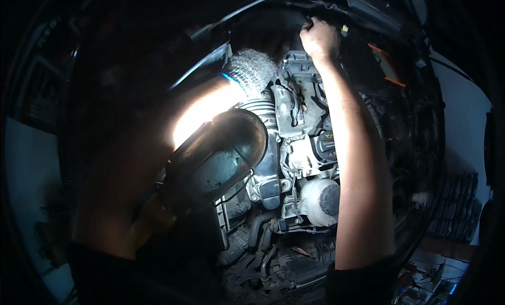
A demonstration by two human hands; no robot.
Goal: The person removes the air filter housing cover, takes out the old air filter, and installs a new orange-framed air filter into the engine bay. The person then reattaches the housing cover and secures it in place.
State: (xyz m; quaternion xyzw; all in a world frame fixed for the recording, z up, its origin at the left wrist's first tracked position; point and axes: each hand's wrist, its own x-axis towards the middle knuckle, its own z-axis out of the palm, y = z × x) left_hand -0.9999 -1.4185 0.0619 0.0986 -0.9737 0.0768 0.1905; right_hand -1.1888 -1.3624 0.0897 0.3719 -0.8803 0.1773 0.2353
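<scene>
My left hand (251, 71) wears a grey knit glove with a blue cuff. It reaches in at the far side of a car engine bay, beside a ribbed air hose (261, 106), and its fingers are lost in shadow. My right hand (320, 38) is bare. Its fingers curl closed at the right edge of a large black part (268, 29), whose shape is mostly dark. Below both hands lies the engine (300, 110), with a black oil filler cap (326, 146) left of my right forearm.
A rounded, dark housing (221, 155) stands in front of my left forearm. Nearer me is a white reservoir with a black cap (330, 200). Hoses (258, 231) run along the near side. An orange-edged part (386, 65) lies at the far right.
</scene>
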